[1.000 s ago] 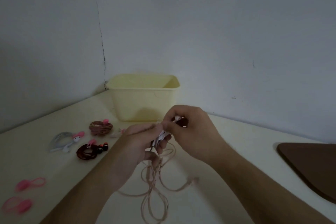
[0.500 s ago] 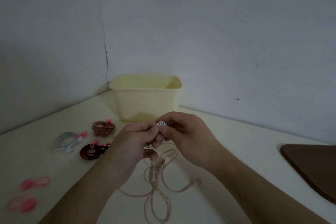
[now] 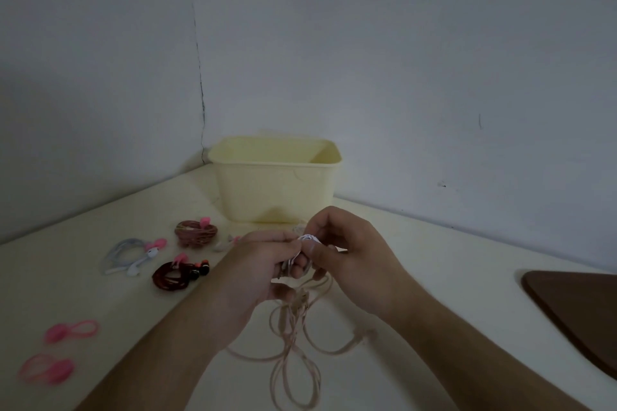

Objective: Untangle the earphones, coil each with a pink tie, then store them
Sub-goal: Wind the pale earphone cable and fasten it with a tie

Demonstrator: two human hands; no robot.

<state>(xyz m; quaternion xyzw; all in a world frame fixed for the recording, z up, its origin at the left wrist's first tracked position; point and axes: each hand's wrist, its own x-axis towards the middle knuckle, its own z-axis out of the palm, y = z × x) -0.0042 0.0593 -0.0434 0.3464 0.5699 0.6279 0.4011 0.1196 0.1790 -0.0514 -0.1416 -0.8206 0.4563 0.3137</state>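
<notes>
My left hand [image 3: 257, 264] and my right hand [image 3: 347, 250] meet over the table's middle, both pinching a small white earphone coil [image 3: 307, 240] between fingertips. A loose pale pink earphone cable [image 3: 293, 354] lies tangled on the table below the hands. To the left lie three coiled earphones with pink ties: a brown one [image 3: 195, 232], a white one [image 3: 128, 255] and a dark red one [image 3: 178, 275]. Two spare pink ties [image 3: 71, 332] [image 3: 46, 372] lie at the far left. A pale yellow bin [image 3: 277, 183] stands open behind the hands.
The cream table [image 3: 417, 277] meets grey walls in a corner behind the bin. A dark brown board [image 3: 581, 314] lies at the right edge. A small white and pink piece [image 3: 227, 242] lies just left of my left hand.
The hands dropped slightly and closed together on the white coil. A dark item seen in my right hand a second ago is out of sight now.
</notes>
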